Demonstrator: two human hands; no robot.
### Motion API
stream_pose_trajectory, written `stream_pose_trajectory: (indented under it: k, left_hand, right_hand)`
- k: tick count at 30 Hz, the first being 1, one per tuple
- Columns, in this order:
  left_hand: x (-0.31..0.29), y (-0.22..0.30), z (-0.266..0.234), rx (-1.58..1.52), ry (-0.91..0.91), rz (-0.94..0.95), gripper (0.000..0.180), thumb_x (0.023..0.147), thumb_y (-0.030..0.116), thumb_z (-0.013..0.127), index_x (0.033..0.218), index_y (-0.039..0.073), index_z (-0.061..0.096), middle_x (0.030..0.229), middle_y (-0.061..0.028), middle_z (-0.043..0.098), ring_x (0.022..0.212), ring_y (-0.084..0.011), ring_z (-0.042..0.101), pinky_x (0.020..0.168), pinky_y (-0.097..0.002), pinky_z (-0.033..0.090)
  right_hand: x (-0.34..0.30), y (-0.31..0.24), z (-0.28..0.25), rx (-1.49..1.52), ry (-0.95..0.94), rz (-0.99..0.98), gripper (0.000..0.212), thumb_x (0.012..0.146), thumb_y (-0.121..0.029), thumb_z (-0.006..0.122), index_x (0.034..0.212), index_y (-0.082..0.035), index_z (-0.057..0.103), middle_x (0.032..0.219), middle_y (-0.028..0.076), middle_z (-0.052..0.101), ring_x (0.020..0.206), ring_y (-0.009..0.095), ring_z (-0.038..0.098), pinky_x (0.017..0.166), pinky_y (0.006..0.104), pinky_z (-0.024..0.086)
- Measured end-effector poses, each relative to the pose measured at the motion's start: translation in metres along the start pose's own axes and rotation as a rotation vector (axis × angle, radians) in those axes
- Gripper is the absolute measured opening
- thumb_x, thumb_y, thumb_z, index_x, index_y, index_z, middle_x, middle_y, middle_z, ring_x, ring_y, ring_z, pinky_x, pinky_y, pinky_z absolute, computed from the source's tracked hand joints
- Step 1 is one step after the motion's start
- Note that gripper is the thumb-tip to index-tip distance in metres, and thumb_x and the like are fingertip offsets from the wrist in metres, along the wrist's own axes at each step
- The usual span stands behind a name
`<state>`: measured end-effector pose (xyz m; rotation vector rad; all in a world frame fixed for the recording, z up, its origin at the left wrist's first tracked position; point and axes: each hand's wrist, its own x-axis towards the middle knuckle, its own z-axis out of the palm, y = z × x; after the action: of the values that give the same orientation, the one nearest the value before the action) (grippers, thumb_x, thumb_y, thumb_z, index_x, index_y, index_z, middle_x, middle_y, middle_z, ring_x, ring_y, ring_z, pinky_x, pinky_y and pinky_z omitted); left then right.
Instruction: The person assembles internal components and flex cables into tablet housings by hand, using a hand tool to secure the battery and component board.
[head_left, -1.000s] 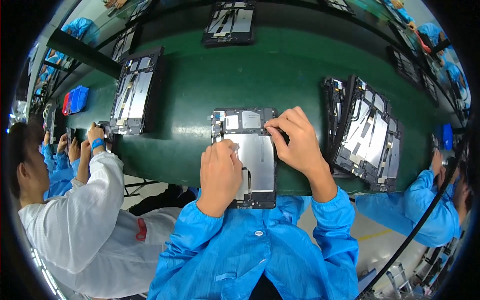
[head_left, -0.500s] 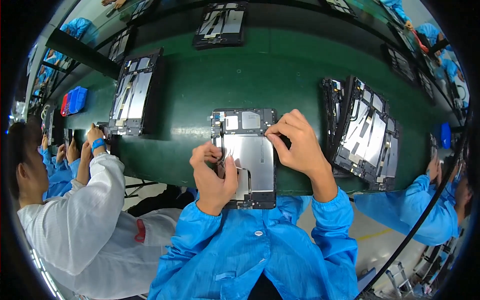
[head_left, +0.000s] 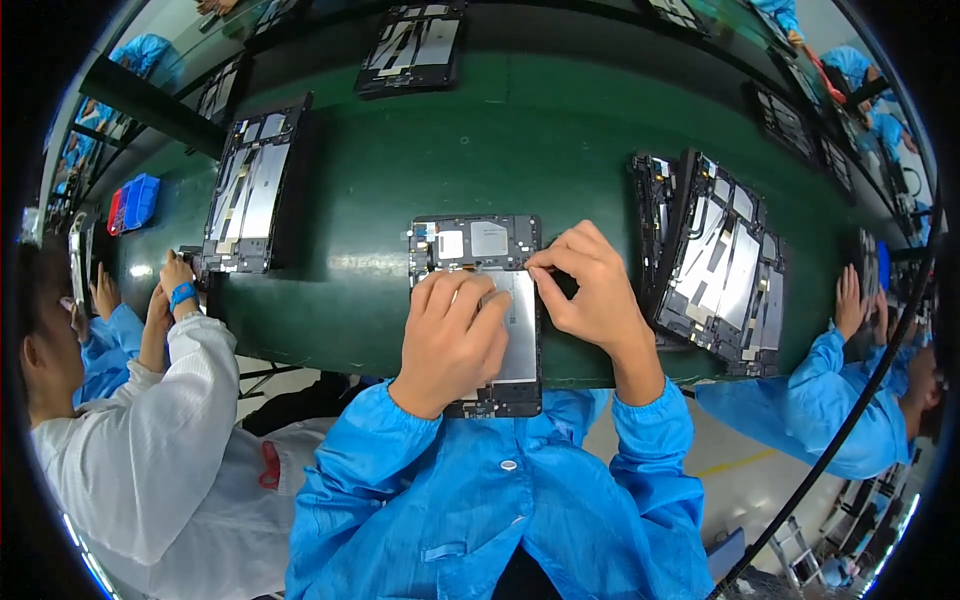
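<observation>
An opened tablet (head_left: 517, 345) lies on the green bench in front of me, its silver inner plate and dark circuit parts uncovered. My left hand (head_left: 455, 335) is palm down across its left and middle part, fingers curled. Whatever lies under those fingertips is hidden, along with much of the silver plate. At the tablet's right edge, just below the upper circuit section, my right hand (head_left: 590, 285) pinches with thumb and forefinger. Anything between those two fingertips is too small to make out.
Stacks of similar opened tablets stand at the right (head_left: 715, 260), left (head_left: 248, 190) and far side (head_left: 412, 50) of the green bench (head_left: 400, 160). Blue and red bins (head_left: 135, 203) are at the far left. A co-worker in a white sleeve (head_left: 180, 400) sits close on my left; another, blue-sleeved (head_left: 830, 400), on my right.
My left hand has turned palm down and moved over the middle of the tablet, its fingers now curled. My right hand keeps its pinch at the tablet's right edge. The view has shifted slightly.
</observation>
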<state>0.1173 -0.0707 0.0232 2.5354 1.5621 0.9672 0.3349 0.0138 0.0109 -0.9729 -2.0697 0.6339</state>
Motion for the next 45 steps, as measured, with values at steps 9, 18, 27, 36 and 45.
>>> stream_pose_trajectory:
  k: [9, 18, 27, 36, 45]
  left_hand:
    - [0.003, -0.009, 0.020, 0.062, -0.029, -0.012, 0.040, 0.086, 0.009, 0.075, 0.125, 0.000, 0.078, 0.120, -0.0115, 0.073, 0.116, -0.0312, 0.067, 0.110, -0.0526, 0.050]
    - [0.001, -0.010, 0.021, 0.017, -0.019, -0.051, 0.040, 0.086, 0.007, 0.076, 0.126, 0.002, 0.079, 0.118, -0.0110, 0.072, 0.112, -0.0313, 0.067, 0.108, -0.0513, 0.051]
    - [0.005, -0.010, 0.020, -0.006, 0.013, -0.077, 0.040, 0.081, 0.000, 0.077, 0.120, 0.006, 0.081, 0.112, -0.0088, 0.073, 0.105, -0.0331, 0.067, 0.094, -0.0466, 0.051]
    - [0.006, -0.010, 0.019, -0.020, 0.009, -0.084, 0.040, 0.081, 0.000, 0.077, 0.120, 0.005, 0.083, 0.110, -0.0082, 0.073, 0.102, -0.0310, 0.068, 0.089, -0.0447, 0.050]
    - [0.006, -0.011, 0.022, -0.022, 0.018, -0.090, 0.040, 0.080, 0.000, 0.076, 0.119, 0.006, 0.083, 0.108, -0.0080, 0.072, 0.099, -0.0305, 0.067, 0.086, -0.0446, 0.050]
  right_hand:
    - [0.000, 0.000, 0.001, -0.031, 0.024, -0.057, 0.017, 0.082, 0.005, 0.083, 0.098, -0.001, 0.083, 0.091, 0.011, 0.072, 0.091, 0.032, 0.065, 0.078, 0.0423, 0.056]
    - [-0.002, 0.001, -0.002, 0.022, 0.012, -0.027, 0.018, 0.081, 0.009, 0.082, 0.096, -0.001, 0.082, 0.090, 0.011, 0.074, 0.088, 0.033, 0.066, 0.077, 0.0411, 0.056]
    - [-0.002, 0.001, -0.002, 0.088, -0.041, -0.006, 0.018, 0.078, 0.007, 0.078, 0.095, 0.000, 0.080, 0.091, 0.014, 0.074, 0.089, 0.036, 0.066, 0.076, 0.0440, 0.056]
    - [-0.002, 0.000, 0.004, 0.100, 0.014, 0.114, 0.017, 0.079, 0.005, 0.077, 0.094, -0.002, 0.081, 0.085, 0.012, 0.075, 0.085, 0.032, 0.067, 0.075, 0.0410, 0.056]
    - [-0.003, 0.002, 0.004, 0.110, 0.029, 0.138, 0.016, 0.080, 0.005, 0.076, 0.094, -0.002, 0.081, 0.084, 0.011, 0.074, 0.085, 0.031, 0.067, 0.074, 0.0407, 0.055]
